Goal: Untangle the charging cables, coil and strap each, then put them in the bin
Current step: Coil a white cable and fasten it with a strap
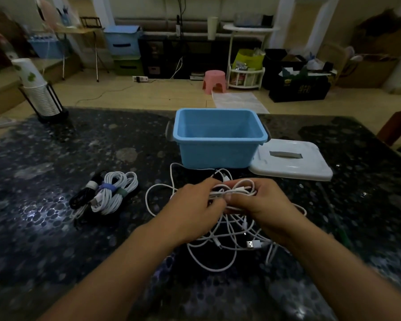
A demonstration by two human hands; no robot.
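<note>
Both hands, left hand (195, 205) and right hand (262, 202), pinching white cable bundle (232, 192) lengthwise left-right

**Both hands in the tangle**

Your left hand (195, 205) and right hand (259, 200) grip the tangled white cables (220, 242) at centre. The open blue bin (218, 137) stands at 12 o'clock, its white lid (292, 161) at 1 o'clock. Strapped coils (107, 193) lie at 9 o'clock on the dark table (56, 239).
</note>
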